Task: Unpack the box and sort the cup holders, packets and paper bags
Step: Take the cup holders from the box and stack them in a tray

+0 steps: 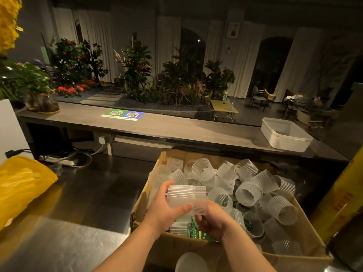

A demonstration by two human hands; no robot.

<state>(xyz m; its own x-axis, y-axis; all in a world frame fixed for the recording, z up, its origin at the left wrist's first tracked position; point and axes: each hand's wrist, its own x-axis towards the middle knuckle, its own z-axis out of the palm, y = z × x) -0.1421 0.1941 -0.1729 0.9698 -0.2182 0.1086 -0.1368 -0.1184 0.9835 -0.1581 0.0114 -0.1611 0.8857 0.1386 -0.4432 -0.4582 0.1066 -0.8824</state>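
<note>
As the left hand (165,211) grips stacked cup holders (186,193) over the box (182,246), the right hand (214,221) pinches their end.

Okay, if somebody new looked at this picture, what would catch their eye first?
Front and centre, the left hand and right hand grip a stack of cup holders, ribbed and translucent, over the open cardboard box, which is heaped with loose cup holders. Next come the bright yellow bag at far left and the white tub at upper right.
</note>
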